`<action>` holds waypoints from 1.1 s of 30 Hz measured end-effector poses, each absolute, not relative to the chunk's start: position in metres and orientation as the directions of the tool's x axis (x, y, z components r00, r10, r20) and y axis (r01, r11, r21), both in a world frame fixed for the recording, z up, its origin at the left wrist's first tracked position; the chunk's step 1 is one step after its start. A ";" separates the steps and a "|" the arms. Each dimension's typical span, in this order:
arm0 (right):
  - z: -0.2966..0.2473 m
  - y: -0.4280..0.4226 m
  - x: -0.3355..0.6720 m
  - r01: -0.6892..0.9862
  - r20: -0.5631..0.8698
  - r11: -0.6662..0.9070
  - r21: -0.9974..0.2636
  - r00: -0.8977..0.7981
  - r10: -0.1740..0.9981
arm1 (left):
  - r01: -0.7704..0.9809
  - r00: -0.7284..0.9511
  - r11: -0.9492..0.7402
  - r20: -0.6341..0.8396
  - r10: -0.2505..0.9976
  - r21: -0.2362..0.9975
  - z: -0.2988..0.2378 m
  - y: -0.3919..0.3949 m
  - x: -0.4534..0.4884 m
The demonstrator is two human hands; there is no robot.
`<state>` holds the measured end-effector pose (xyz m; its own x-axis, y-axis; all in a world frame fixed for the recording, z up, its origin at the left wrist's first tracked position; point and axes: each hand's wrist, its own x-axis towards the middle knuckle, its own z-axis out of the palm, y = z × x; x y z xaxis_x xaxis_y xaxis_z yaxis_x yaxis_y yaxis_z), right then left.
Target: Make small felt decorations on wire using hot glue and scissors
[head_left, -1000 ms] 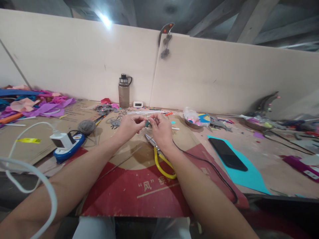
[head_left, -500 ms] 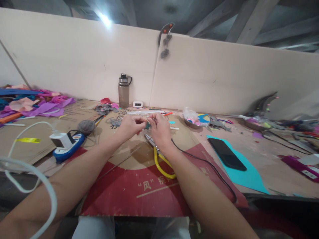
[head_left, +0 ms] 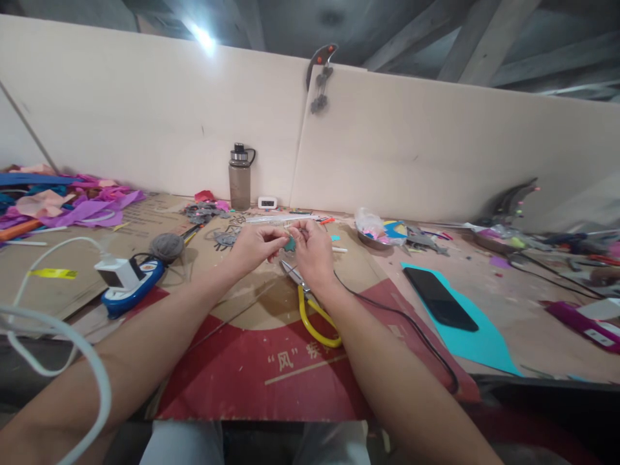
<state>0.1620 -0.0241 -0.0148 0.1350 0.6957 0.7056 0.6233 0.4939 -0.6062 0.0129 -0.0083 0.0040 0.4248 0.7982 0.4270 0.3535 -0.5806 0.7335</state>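
My left hand and my right hand meet over the cardboard, fingers pinched close together. Between the fingertips shows a small teal piece, partly hidden; its kind and which hand grips it are hard to make out. Scissors with yellow handles lie below my right hand, partly covered by that wrist. A thin grey strand slants across the cardboard beneath my hands. Just left of my left hand is a grey cut-out piece.
A power strip with a white charger and a ball of grey yarn sit left. A bottle stands at the back. To the right are a metal bowl and a phone on a turquoise sheet.
My hands stay nearly in place. The small piece between my fingertips has turned slightly and looks lighter teal than before.
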 end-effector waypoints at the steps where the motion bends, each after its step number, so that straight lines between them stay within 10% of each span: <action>1: -0.014 -0.025 0.162 0.627 0.706 0.493 -0.603 0.132 0.695 | 0.347 0.420 -0.579 0.429 0.800 0.738 0.003 -0.008 0.013; 19: -0.015 -0.029 0.157 0.629 0.722 0.518 -0.580 0.102 0.684 | 0.390 0.239 -0.553 0.499 0.833 0.737 0.003 -0.005 0.010; 28: -0.015 -0.032 0.154 0.600 0.703 0.532 -0.597 0.073 0.708 | 0.593 0.263 -0.678 0.692 0.672 0.434 0.000 -0.002 0.008; 33: -0.016 -0.035 0.150 0.583 0.689 0.540 -0.607 0.047 0.723 | 0.567 0.149 -0.628 0.683 0.715 0.533 0.007 -0.004 0.005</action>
